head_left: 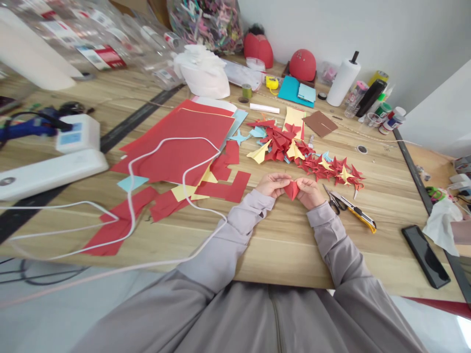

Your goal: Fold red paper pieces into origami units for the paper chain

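A small folded piece of red paper (292, 190) is pinched between both hands above the wooden table. My left hand (273, 185) grips its left edge with closed fingers, and my right hand (310, 192) grips its right edge the same way. Just beyond them lies a heap of folded paper stars (281, 142), mostly red, with some yellow and light blue. Close to my right wrist are black scissors (334, 202) and a yellow utility knife (362, 218). Left of my left hand are red paper offcuts (239, 186).
Large red paper sheets (180, 142) lie on the left, crossed by a white cable (129, 196). A white power strip (55, 171) sits farther left. A dark phone (426, 257) is near the right front edge. Bottles (393, 122) and a white roll (343, 82) stand at the back right.
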